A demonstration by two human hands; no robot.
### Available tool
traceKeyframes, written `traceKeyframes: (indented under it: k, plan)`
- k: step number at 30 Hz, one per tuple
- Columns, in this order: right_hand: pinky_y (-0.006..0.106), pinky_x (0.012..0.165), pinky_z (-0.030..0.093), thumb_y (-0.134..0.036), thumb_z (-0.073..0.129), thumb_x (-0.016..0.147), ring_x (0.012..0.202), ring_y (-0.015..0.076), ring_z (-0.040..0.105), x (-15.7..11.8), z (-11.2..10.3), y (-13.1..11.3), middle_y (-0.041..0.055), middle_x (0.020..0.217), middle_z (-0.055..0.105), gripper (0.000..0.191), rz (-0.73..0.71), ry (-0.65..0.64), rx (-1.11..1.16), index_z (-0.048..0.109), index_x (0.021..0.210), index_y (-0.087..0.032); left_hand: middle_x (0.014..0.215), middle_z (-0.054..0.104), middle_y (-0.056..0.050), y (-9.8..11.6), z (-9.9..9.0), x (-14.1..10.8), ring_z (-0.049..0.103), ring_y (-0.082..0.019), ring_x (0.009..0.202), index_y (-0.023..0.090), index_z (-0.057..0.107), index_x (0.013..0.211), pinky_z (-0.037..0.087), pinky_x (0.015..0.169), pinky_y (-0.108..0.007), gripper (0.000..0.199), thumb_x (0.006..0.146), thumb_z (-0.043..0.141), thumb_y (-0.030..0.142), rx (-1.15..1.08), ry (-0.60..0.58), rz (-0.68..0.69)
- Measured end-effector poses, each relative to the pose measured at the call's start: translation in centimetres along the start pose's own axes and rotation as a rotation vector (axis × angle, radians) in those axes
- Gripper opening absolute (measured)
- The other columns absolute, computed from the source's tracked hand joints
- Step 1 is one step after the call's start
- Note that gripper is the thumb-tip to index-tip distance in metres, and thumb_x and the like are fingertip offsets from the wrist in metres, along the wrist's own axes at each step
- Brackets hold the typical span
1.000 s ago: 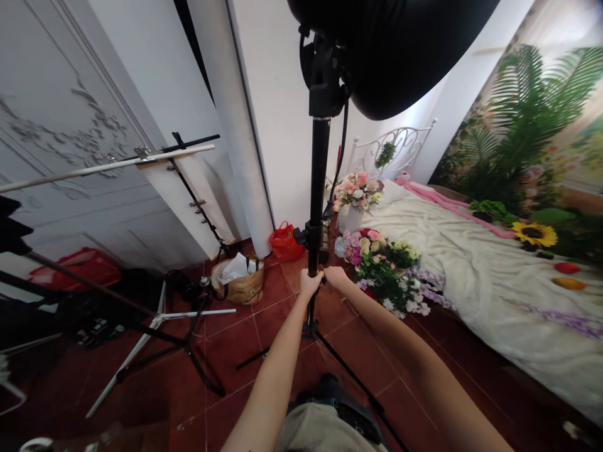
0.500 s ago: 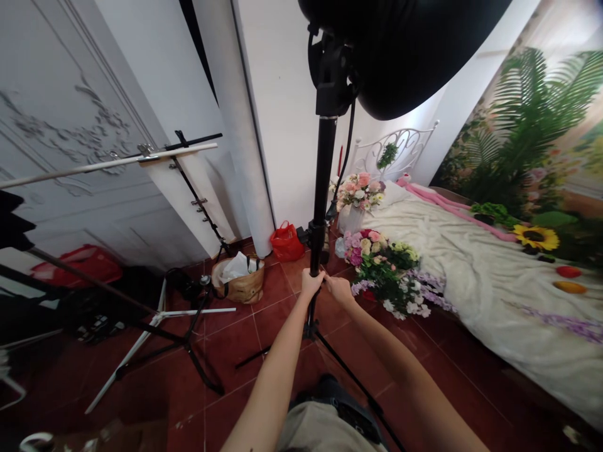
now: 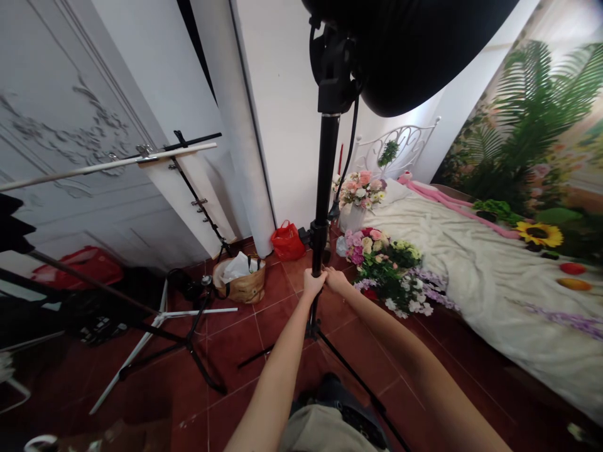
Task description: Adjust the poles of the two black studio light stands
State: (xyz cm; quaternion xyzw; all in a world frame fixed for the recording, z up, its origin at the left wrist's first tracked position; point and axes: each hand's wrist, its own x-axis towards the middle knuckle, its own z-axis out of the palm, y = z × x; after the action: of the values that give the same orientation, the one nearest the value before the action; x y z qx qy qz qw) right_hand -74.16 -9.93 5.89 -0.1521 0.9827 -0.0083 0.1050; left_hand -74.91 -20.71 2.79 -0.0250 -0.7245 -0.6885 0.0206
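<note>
A black light stand [image 3: 326,169] rises upright in front of me, carrying a large black lamp head [image 3: 424,50] with a cable hanging beside the pole. My left hand [image 3: 313,284] is wrapped round the pole below its clamp collar [image 3: 319,235]. Just to the right, my right hand [image 3: 336,279] is closed at the pole's side, its fingertips on a small part that is hidden from view. The stand's thin legs spread over the red tiled floor [image 3: 277,314].
Flower bunches [image 3: 377,251] lie right of the stand, beside a bed with a cream cover [image 3: 424,232]. On the left are a white and black tripod [image 3: 160,320], a straw bag [image 3: 241,285], a red bag [image 3: 287,242] and a horizontal white pole [image 3: 94,167].
The view has shifted very slightly, so the stand and lamp sit a little further right. Both hands keep their places on the pole.
</note>
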Motion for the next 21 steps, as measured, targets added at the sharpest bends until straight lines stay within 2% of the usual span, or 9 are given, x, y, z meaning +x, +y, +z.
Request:
traceKeyframes:
  k: [4,7,12,15,19,21]
  plan:
    - [0.023,0.080,0.041,-0.016,0.038,0.087,0.107,0.0186,0.049,-0.2,0.7,0.3,0.0128,0.114,0.055,0.029,-0.019,0.036,0.019,0.054,0.111,-0.013,0.048,0.047,0.002,-0.1,0.1,0.0,0.043,-0.007,0.047,0.014,0.049,0.047,0.033,0.046,-0.017,0.019,0.058,0.061,0.024,0.008,0.018,0.016]
    - [0.023,0.081,0.041,-0.014,0.033,0.088,0.103,0.0182,0.051,-0.6,1.4,0.0,0.0126,0.113,0.055,0.030,0.020,0.067,0.019,0.055,0.109,-0.013,0.047,0.045,0.003,-0.1,0.1,0.0,0.041,-0.006,0.046,0.014,0.049,0.047,0.032,0.046,-0.017,0.019,0.057,0.062,0.023,0.003,0.018,0.023]
    - [0.034,0.095,0.032,-0.012,0.028,0.090,0.110,0.0215,0.047,-1.6,2.1,-1.2,0.0176,0.118,0.052,0.037,0.127,0.128,0.012,0.046,0.122,-0.009,0.048,0.045,0.003,0.1,0.2,-0.2,0.039,-0.006,0.046,0.014,0.049,0.049,0.031,0.045,-0.017,0.020,0.058,0.062,0.025,-0.016,0.042,0.009]
    - [0.035,0.095,0.034,-0.014,0.034,0.090,0.109,0.0204,0.049,-1.9,1.6,-1.3,0.0153,0.117,0.053,0.032,0.138,0.094,0.029,0.048,0.119,-0.010,0.047,0.043,0.003,0.2,0.2,-0.2,0.039,-0.006,0.046,0.014,0.047,0.047,0.030,0.044,-0.017,0.022,0.058,0.062,0.025,-0.010,0.043,0.008]
    - [0.038,0.082,0.047,-0.032,0.050,0.087,0.097,0.0186,0.055,-2.1,0.0,-0.7,0.0080,0.113,0.054,0.032,0.107,0.020,0.046,0.051,0.114,-0.015,0.045,0.043,0.003,0.3,0.2,-0.2,0.039,-0.007,0.045,0.015,0.045,0.045,0.030,0.044,-0.018,0.024,0.057,0.063,0.026,-0.001,0.048,0.002]
    - [0.039,0.080,0.048,-0.034,0.052,0.086,0.096,0.0184,0.055,-2.1,-1.0,-0.5,0.0071,0.113,0.053,0.033,0.092,-0.004,0.045,0.051,0.113,-0.016,0.045,0.043,0.003,0.5,0.1,-0.2,0.040,-0.007,0.045,0.015,0.046,0.044,0.031,0.044,-0.018,0.024,0.057,0.063,0.026,0.002,0.046,0.004]
